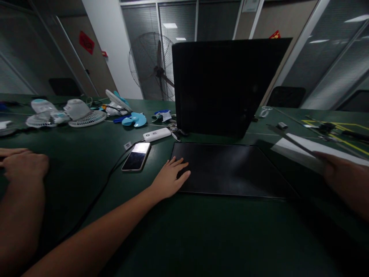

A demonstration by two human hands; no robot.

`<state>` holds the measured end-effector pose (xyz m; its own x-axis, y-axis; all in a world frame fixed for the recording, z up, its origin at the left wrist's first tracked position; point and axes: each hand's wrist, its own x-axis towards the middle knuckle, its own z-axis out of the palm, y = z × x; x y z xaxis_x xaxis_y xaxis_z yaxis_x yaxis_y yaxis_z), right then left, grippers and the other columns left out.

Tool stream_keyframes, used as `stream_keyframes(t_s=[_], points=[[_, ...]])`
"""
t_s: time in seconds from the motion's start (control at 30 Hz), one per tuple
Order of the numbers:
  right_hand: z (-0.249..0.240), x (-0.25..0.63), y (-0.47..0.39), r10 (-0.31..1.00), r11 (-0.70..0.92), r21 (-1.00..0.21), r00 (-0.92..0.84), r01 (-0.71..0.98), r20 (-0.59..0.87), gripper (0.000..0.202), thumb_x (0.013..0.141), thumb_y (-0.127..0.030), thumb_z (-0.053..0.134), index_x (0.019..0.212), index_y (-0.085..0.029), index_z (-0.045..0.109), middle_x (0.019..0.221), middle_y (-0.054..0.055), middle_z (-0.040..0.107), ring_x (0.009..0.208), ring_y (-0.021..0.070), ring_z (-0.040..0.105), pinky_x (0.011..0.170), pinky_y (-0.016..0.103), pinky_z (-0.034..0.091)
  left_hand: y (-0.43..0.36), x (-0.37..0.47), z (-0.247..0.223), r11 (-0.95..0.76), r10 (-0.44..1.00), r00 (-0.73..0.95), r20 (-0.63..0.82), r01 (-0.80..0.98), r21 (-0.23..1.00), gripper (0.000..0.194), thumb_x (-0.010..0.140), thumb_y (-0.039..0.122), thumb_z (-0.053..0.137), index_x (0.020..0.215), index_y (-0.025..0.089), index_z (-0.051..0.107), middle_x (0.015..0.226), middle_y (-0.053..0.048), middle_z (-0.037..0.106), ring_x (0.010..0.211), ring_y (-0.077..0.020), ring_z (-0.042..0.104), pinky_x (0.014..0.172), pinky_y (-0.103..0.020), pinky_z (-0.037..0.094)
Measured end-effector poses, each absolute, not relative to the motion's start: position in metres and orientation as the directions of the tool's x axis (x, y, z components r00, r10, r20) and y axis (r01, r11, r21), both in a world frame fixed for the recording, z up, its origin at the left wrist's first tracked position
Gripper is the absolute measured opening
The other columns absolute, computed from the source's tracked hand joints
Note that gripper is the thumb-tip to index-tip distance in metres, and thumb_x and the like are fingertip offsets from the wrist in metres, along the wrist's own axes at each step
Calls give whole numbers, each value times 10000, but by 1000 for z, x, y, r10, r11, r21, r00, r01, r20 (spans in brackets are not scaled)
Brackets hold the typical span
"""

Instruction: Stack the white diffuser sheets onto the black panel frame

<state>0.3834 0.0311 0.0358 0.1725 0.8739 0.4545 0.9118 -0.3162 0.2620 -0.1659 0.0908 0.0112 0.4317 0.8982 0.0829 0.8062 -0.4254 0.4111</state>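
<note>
A flat black panel lies on the dark green table. My left hand rests on its left edge with the fingers spread. At the right, my right hand grips a thin dark strip, blurred, which slants up to the left above a white sheet. Behind the flat panel a large black panel stands upright, leaning slightly. A phone lies left of my left hand, beside a white power bank with a black cable.
Another person's hands rest on the table at the far left. White fan parts and a light blue fan blade lie at the back left. Tools and yellow strips lie at the back right. A large standing fan is behind the table.
</note>
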Motion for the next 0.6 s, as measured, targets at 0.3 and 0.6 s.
stream_keyframes(t_s=[0.3, 0.6], points=[[19, 194, 2, 654, 528, 331, -623, 782, 428, 424, 929, -79, 518, 1278, -177, 739, 1174, 93, 780, 946, 220, 768, 790, 354, 637, 108, -172, 2, -365, 931, 266, 250, 672, 644, 585, 1032, 531, 395, 1405, 158, 648, 1495, -108, 620, 1410, -269, 561, 1236, -460, 389], [14, 140, 23, 609, 790, -54, -772, 611, 185, 436, 1000, -208, 545, 1415, -251, 670, 1476, 56, 622, 1365, 248, 584, 1091, 459, 544, 113, -180, -6, -419, 906, 405, 126, 812, 406, 639, 937, 522, 619, 1486, 195, 588, 1655, -138, 421, 1542, -354, 372, 1270, -556, 303]])
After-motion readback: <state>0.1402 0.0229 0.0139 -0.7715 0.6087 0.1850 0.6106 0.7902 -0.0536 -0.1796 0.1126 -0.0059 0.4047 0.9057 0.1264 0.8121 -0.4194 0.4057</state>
